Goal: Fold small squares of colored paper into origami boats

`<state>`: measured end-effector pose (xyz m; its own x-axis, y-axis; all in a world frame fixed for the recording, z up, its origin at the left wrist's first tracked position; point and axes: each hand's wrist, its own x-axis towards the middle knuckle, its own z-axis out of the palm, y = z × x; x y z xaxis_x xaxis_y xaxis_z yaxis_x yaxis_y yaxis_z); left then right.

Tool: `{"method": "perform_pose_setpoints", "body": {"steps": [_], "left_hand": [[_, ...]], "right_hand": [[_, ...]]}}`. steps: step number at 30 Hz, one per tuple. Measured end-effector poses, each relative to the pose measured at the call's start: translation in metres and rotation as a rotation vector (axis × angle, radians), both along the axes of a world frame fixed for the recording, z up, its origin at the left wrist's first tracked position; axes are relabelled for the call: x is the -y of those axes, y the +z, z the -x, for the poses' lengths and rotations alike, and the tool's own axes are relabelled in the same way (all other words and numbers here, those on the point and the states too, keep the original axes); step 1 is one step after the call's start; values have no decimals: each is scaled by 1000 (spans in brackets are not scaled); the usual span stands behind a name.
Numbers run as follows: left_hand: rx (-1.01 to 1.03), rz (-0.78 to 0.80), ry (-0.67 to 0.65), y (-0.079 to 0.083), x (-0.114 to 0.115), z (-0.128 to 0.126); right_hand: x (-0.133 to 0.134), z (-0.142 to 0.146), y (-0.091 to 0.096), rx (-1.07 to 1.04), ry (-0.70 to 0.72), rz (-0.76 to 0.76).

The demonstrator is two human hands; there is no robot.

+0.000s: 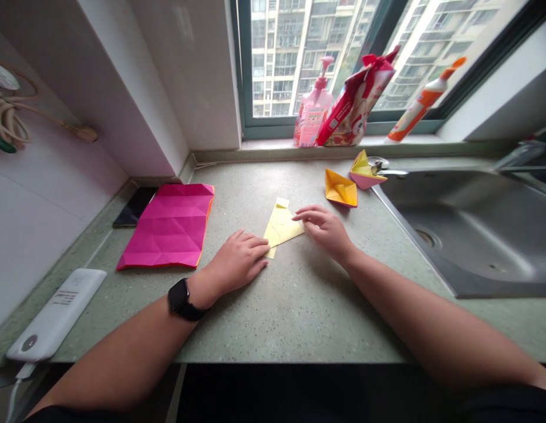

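A folded piece of pale yellow paper (280,226) lies flat on the speckled countertop (273,317) between my hands. At its lower left corner my left hand (240,258) rests palm down, its fingertips touching the paper's edge and its fingers stretched out. My right hand (324,229) is at the paper's right corner, fingers extended and slightly bent, with nothing visibly gripped. Whether its fingertips press on the paper or hover just over it, I cannot tell. Behind my right hand sit two folded paper boats, one orange (341,188) and one yellow and pink (365,171).
Creased magenta paper (171,226) lies at left, partly over a dark phone (134,207). A white power bank (57,314) with a cable is near the front left edge. A steel sink (484,229) is at right. A pump bottle (314,111), red bag (359,103) and orange-white bottle (420,108) line the windowsill.
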<state>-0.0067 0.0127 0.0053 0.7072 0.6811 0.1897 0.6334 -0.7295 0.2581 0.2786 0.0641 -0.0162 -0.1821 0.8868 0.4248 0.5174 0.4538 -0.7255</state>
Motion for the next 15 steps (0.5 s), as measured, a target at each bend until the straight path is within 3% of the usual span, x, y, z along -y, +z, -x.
{"method": "perform_pose_setpoints", "body": {"steps": [3, 6, 15], "left_hand": [[20, 13, -6, 0, -2, 1], [17, 21, -15, 0, -3, 2], [13, 39, -4, 1, -2, 3]], "right_hand": [[-7, -6, 2, -224, -101, 167], [-8, -5, 0, -374, -93, 332], [-5, 1, 7, -589, -104, 496]]}}
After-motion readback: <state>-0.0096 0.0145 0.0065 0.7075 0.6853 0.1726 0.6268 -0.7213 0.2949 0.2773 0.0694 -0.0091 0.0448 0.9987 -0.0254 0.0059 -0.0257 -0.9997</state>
